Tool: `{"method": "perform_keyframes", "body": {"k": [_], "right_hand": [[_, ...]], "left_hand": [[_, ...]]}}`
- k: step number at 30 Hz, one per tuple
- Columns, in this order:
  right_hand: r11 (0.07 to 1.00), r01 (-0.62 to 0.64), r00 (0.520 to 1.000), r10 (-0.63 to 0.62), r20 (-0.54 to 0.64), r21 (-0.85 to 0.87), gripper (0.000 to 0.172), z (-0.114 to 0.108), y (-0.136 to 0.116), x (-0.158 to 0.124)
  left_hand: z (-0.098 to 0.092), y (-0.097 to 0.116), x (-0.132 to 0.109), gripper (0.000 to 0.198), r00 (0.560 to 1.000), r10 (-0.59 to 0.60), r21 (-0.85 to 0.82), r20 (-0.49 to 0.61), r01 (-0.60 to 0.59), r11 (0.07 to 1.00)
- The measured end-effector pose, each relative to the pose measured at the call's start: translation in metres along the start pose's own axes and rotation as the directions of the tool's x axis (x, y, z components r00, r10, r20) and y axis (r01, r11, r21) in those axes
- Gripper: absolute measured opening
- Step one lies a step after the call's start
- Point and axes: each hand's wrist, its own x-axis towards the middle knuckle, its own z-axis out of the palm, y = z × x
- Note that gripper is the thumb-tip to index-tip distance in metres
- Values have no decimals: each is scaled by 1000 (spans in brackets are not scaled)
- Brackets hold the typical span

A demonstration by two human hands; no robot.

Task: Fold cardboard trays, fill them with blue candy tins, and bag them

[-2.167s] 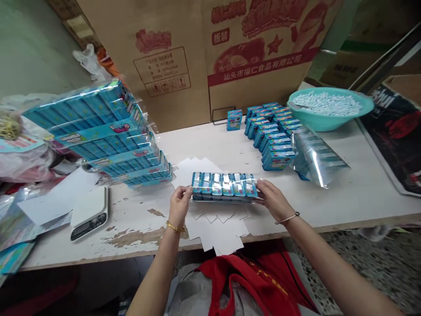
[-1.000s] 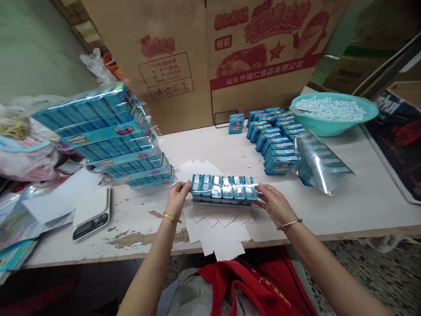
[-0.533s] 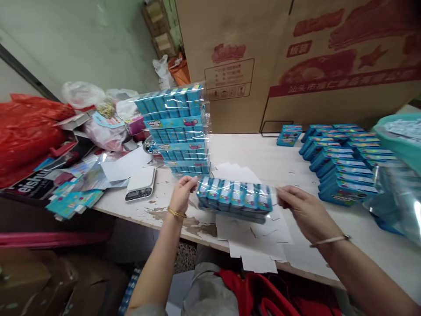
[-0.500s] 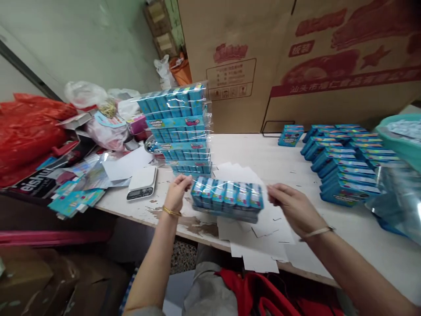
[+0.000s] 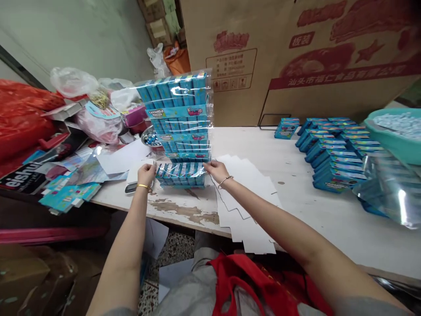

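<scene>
I hold a clear-wrapped pack of small blue boxes (image 5: 180,174) by its two ends, low over the white table (image 5: 296,202). My left hand (image 5: 146,173) is closed on the left end, my right hand (image 5: 215,169) on the right end. The pack is at the foot of a tall stack of similar wrapped blue packs (image 5: 179,118), right in front of it. White cardboard sheets (image 5: 245,195) lie fanned out to the right of the pack, under my right forearm.
A small digital scale (image 5: 131,186) lies left of the pack, partly hidden. Rows of loose blue boxes (image 5: 332,147) stand at the right, with clear wrapping (image 5: 388,193) and a teal bowl of white pieces (image 5: 394,136). Large cardboard cartons (image 5: 296,57) line the back. Bags and papers clutter the left.
Both hands carried the wrapped pack from the cardboard sheets leftwards and away to the foot of the tall stack. My head turned left, so the loose boxes and bowl shifted right.
</scene>
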Motion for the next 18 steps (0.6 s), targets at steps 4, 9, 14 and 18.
{"method": "perform_keyframes", "body": {"k": [4, 9, 14, 18], "right_hand": [[760, 380, 925, -322, 204, -527, 51, -86, 27, -7], [471, 270, 956, -31, 290, -840, 55, -184, 87, -67], [448, 267, 963, -81, 259, -853, 48, -206, 110, -142], [612, 227, 970, -69, 235, -758, 47, -216, 110, -172]], "left_hand": [[23, 17, -45, 23, 915, 402, 185, 21, -399, 898], [102, 10, -169, 40, 451, 539, -57, 711, -727, 684], [153, -25, -238, 84, 152, 380, -71, 912, -856, 512], [152, -29, -239, 69, 7, 359, -170, 933, -873, 457]]}}
